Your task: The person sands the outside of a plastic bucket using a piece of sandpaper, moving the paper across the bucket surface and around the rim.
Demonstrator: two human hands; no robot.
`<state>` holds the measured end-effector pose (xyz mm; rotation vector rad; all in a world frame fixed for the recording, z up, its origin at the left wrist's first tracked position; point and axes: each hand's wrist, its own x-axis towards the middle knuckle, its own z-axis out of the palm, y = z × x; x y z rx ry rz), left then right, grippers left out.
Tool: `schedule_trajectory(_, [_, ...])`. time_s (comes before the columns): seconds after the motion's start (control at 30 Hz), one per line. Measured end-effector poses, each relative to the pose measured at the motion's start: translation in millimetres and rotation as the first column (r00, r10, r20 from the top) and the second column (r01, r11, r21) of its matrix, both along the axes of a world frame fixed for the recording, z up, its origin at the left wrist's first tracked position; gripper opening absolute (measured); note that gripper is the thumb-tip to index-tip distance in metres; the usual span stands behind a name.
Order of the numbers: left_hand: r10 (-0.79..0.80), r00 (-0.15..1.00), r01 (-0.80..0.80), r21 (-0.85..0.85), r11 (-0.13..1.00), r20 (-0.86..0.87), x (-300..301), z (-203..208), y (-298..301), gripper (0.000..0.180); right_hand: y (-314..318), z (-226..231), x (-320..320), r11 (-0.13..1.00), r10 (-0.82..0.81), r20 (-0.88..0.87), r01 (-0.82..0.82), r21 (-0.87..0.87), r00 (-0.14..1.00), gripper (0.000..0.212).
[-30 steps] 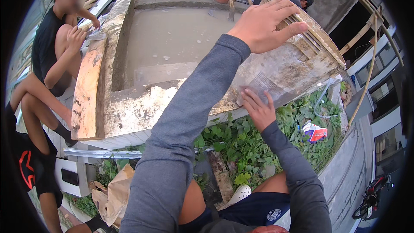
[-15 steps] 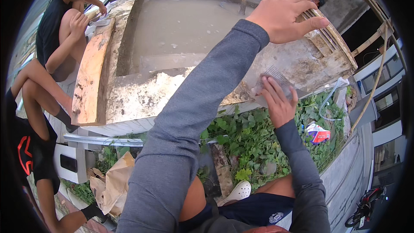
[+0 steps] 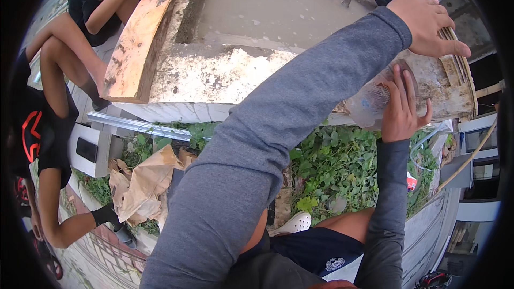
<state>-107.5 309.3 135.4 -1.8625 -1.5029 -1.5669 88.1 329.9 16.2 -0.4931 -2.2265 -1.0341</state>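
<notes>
The left arm, in a grey sleeve, extends far and to the right across the view. The left hand (image 3: pixel 428 24) lies palm down with fingers spread on the top edge of the concrete slab (image 3: pixel 225 72), holding nothing. The right forearm rises from the near right. The right hand (image 3: pixel 401 107) is pressed, fingers straight and together, against a clear plastic bottle (image 3: pixel 369 101) at the slab's near face; whether it grips the bottle cannot be told. The bottle lies just below the left hand, touching the right palm. Green weeds (image 3: pixel 337 166) grow beneath. A wooden plank (image 3: pixel 142 37) rests at the slab's left side, beside another person's knee (image 3: pixel 59 48).
</notes>
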Motion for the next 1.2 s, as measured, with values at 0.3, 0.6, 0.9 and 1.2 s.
schedule_trajectory(0.3, [0.037,0.999,-0.034,0.102,0.994,-0.035,-6.1,-8.6,5.3,0.104,-6.7,-24.1,-32.5,0.999,-0.007,0.049,0.009,-0.039,0.999,0.018])
schedule_trajectory(0.6, [0.029,0.997,-0.014,0.193,0.981,-0.075,-4.6,-7.4,12.7,0.099,10.8,-29.0,-34.5,0.983,-0.009,0.109,0.029,-0.18,0.994,0.018])
schedule_trajectory(0.9, [0.091,0.994,-0.071,0.272,0.96,-0.062,-8.7,-13.6,13.7,0.096,-11.7,-48.9,-47.3,0.966,-0.051,0.176,0.093,-0.243,0.983,0.019])
schedule_trajectory(1.2, [-0.022,0.999,0.03,0.213,0.977,-0.036,-9.1,-14.4,9.4,0.101,-15.7,-47.3,-32.3,0.987,-0.1,0.142,0.116,-0.114,0.985,0.014])
